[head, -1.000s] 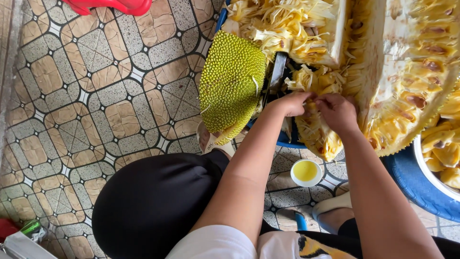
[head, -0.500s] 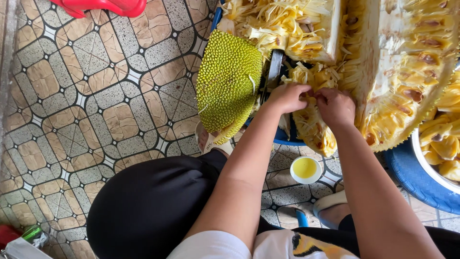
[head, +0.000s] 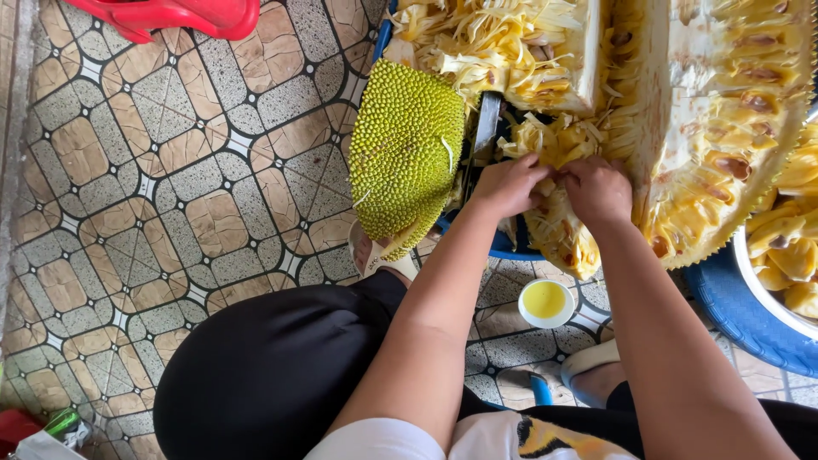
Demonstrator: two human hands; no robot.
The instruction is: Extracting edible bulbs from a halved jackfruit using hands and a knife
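Note:
A cut jackfruit piece (head: 558, 145) with yellow flesh and pale fibres lies just ahead of me. My left hand (head: 507, 183) and my right hand (head: 599, 192) both grip this piece, fingers dug into the fibres. Left of my left hand rests a green spiky slab of jackfruit rind (head: 405, 153), skin up. A dark knife blade (head: 486, 128) stands between the rind and my left hand. A large opened jackfruit half (head: 716, 128) rises right of my right hand.
A small white cup of yellow oil (head: 545, 302) sits on the patterned tile floor (head: 170, 196) between my legs. A metal bowl of yellow pods (head: 788, 247) rests on a blue basin at right. A red plastic stool (head: 170, 15) is at top left.
Both hands have kept working on the same piece of flesh and shifted slightly. The view has drifted a little; nothing else has moved.

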